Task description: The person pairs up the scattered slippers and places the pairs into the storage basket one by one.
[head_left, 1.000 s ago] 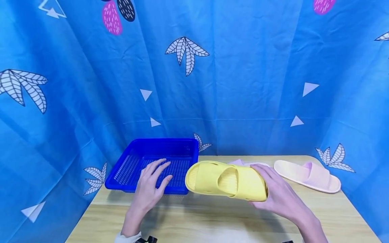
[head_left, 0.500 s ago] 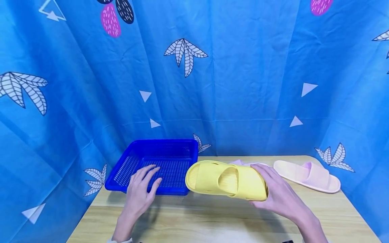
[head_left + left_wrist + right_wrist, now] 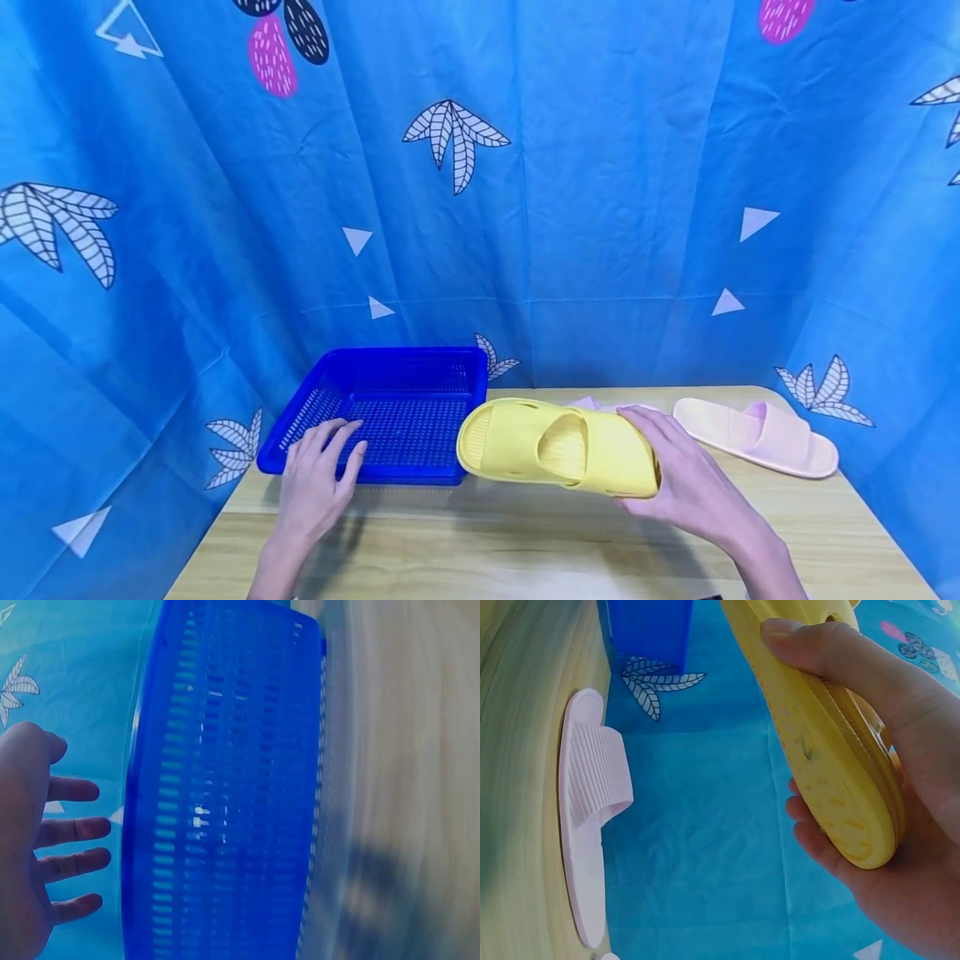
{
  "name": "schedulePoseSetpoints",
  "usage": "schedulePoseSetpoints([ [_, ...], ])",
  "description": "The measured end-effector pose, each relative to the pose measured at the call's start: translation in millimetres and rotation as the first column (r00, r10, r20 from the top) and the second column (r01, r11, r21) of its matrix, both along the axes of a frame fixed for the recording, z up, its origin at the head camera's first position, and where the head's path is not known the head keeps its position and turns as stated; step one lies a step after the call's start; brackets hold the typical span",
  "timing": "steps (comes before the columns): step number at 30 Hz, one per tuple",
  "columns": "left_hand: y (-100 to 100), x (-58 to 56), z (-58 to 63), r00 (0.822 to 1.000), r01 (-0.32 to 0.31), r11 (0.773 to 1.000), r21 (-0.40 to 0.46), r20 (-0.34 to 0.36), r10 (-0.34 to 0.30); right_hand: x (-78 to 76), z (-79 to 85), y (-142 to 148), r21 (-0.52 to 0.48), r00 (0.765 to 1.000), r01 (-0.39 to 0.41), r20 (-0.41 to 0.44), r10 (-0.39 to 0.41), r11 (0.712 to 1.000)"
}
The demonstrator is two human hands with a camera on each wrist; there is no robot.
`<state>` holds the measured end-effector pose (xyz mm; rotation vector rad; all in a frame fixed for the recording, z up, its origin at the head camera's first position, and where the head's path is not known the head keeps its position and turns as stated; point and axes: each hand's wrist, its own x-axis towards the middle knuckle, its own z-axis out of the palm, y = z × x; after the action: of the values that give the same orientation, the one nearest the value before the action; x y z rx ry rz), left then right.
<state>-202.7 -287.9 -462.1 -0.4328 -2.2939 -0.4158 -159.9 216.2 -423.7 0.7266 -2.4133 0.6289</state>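
Note:
My right hand (image 3: 686, 479) grips a pair of yellow slippers (image 3: 517, 442) by the right end, holding them above the table. They lie one tucked into the other, with two broad straps showing. In the right wrist view the thumb presses one side of the yellow slippers (image 3: 829, 772) and the fingers wrap round the other, the sole facing the camera. My left hand (image 3: 315, 492) is empty, fingers loosely spread, at the front left of a blue plastic basket (image 3: 468, 475). The left wrist view shows those fingers apart, beside the basket's perforated side (image 3: 225, 787).
A pale pink slipper (image 3: 757, 437) lies on the wooden table (image 3: 525, 550) at the back right. Behind the yellow slippers, another pale slipper (image 3: 585, 402) is mostly hidden. A blue patterned curtain (image 3: 600, 208) hangs along the back and sides.
My left hand has drawn left and slightly back from over the basket's front. The right hand and yellow slippers have stayed nearly still.

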Motion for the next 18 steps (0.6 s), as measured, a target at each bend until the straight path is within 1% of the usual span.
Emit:
schedulePoseSetpoints([
  [5, -10.0, 1.1, -2.0, 0.999, -0.036, 0.999, -0.006, 0.036, 0.036, 0.5, 0.6, -0.3, 0.000, 1.000, 0.002, 0.021, -0.002, 1.000],
  [10, -20.1, 0.9, -4.5, 0.998, -0.051, 0.999, -0.014, 0.037, 0.052, 0.2, 0.1, -1.9, 0.002, 1.000, 0.015, 0.025, -0.015, 1.000],
  [13, -25.1, 1.1, -8.4, 0.998, -0.058, 0.998, -0.014, 0.040, 0.058, 0.1, -0.5, -2.1, 0.006, 1.000, 0.013, 0.025, -0.013, 1.000],
  [18, -31.8, -0.1, -14.9, 0.995, -0.068, 0.998, -0.001, 0.077, 0.068, -0.1, -0.6, -2.4, 0.010, 1.000, 0.011, 0.028, -0.011, 1.000],
])
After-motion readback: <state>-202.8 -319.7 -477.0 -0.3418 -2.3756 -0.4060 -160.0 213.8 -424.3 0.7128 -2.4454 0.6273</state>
